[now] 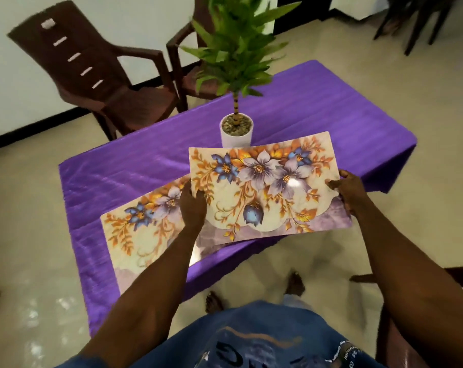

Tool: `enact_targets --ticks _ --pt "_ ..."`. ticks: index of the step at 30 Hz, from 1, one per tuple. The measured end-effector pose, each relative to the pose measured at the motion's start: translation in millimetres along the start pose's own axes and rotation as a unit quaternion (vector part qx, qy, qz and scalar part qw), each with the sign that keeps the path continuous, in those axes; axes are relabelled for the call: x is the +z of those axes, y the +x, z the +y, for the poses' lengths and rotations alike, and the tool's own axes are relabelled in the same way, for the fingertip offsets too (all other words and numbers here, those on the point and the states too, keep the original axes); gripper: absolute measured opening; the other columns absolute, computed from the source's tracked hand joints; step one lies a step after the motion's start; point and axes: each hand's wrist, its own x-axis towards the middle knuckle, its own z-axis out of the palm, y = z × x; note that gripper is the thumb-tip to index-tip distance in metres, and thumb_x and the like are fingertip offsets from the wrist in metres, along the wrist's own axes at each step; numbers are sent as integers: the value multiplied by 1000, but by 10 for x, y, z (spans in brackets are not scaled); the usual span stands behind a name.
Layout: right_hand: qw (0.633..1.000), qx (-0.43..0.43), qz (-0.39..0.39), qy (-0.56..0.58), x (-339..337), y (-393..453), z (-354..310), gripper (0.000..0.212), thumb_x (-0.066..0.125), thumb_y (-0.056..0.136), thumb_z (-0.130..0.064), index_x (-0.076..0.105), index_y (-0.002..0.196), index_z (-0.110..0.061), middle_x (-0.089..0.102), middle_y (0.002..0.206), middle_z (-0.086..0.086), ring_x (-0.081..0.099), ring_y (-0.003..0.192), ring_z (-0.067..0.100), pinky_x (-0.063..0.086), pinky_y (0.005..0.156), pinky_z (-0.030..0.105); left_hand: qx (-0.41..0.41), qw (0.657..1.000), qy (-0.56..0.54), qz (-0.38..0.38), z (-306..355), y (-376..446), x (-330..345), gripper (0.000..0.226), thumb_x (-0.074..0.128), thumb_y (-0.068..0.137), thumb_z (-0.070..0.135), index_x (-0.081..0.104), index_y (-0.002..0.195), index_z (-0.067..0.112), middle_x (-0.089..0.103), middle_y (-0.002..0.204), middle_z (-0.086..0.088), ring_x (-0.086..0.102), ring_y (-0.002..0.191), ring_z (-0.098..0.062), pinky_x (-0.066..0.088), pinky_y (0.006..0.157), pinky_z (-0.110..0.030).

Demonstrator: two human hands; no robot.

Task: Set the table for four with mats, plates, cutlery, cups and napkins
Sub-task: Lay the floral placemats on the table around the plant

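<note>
Both hands hold one floral mat (265,187) above the near right part of the tabletop (331,115), which is draped in a purple cloth. The left hand (192,205) grips the mat's left edge, fingers curled under and thumb on top; the right hand (347,191) pinches its right edge in the same way. The mat is tilted, and its near right corner hangs out past the tabletop's near edge.

A second mat (135,235) lies flat on the near left of the tabletop. Its right end is hidden under the held mat and the left forearm.

Just beyond the held mat's far edge stands a white pot (235,134) with a tall green plant (238,49), at the middle of the tabletop; the mat covers the pot's base. Two brown chairs (97,75) stand on the floor at the far left, turned partly away. Another chair's arm (400,277) shows near right, beside the right forearm.
</note>
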Motion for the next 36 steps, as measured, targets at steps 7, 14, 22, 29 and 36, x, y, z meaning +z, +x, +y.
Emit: enact_targets --ticks 7,14,22,29,36 --pt "995 -88 46 -25 -828 642 -406 28 73 80 0 67 108 0 68 100 14 63 85 23 55 78 37 4 999 1 44 641 -328 1154 35 53 98 15 56 131 5 64 124 -16 58 114 -33 41 88 -28" --pt "988 -132 47 -68 -1488 1512 -654 20 75 78 -7 70 97 -5 72 95 12 68 86 26 54 80 40 -15 996 -18 84 1084 -424 2196 28 52 100 21 57 124 6 64 121 -13 59 112 -27 41 85 -27" --pt "979 -161 24 -121 -1574 2333 -947 18 76 80 -11 65 92 -2 64 89 10 57 82 19 43 72 30 -72 984 -4 161 1368 -257 2698 30 53 97 18 57 124 5 65 121 -15 59 112 -33 38 84 -27" --pt "974 -154 -19 -165 -1486 3107 -1041 10 73 83 -16 65 89 -14 61 84 5 54 78 18 39 70 28 -110 980 36 163 1359 112 3223 32 52 92 13 56 124 11 65 118 -17 59 107 -38 44 86 -37" --pt "957 -161 -32 -240 -1536 3739 -1079 19 72 83 -12 70 96 2 66 89 11 60 83 22 44 75 35 -166 970 87 156 1415 161 3573 32 52 95 16 54 126 11 64 120 -19 57 110 -40 42 88 -40"
